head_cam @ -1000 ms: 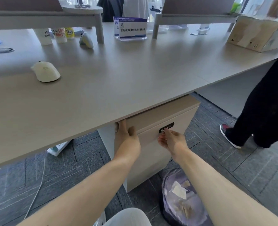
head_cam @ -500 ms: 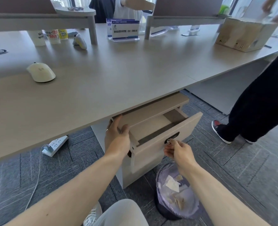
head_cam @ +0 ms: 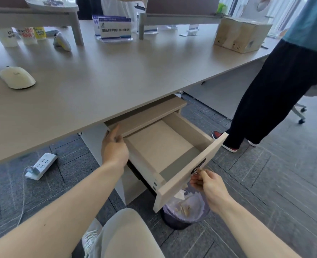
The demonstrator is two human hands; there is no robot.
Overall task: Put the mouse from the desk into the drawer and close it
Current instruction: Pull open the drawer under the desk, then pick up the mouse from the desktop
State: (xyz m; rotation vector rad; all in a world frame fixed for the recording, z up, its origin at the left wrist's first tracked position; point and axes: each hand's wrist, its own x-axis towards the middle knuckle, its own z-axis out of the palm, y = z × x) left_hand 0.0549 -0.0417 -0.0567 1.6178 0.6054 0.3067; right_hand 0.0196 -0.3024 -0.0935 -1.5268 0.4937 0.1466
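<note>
A cream-white mouse (head_cam: 16, 77) lies on the desk (head_cam: 116, 75) at the far left, away from both hands. Under the desk, the top drawer (head_cam: 189, 175) of a beige cabinet stands pulled far out, and its inside is bare. My left hand (head_cam: 114, 148) rests on the front corner of the cabinet top, fingers curled over its edge. My right hand (head_cam: 208, 185) pinches the key in the black lock plate (head_cam: 198, 166) on the drawer front.
A bin (head_cam: 185, 211) with a purple liner and paper scraps stands under the drawer front. A person in dark trousers (head_cam: 269, 101) stands at the right. A power strip (head_cam: 42, 164) lies on the floor at left. A cardboard box (head_cam: 241, 34), sign holders (head_cam: 115, 28) and cups (head_cam: 27, 34) sit on the desk.
The drawer went from shut to pulled far out, drawn by my right hand at the lock. My left hand stayed on the cabinet top. The mouse has not moved.
</note>
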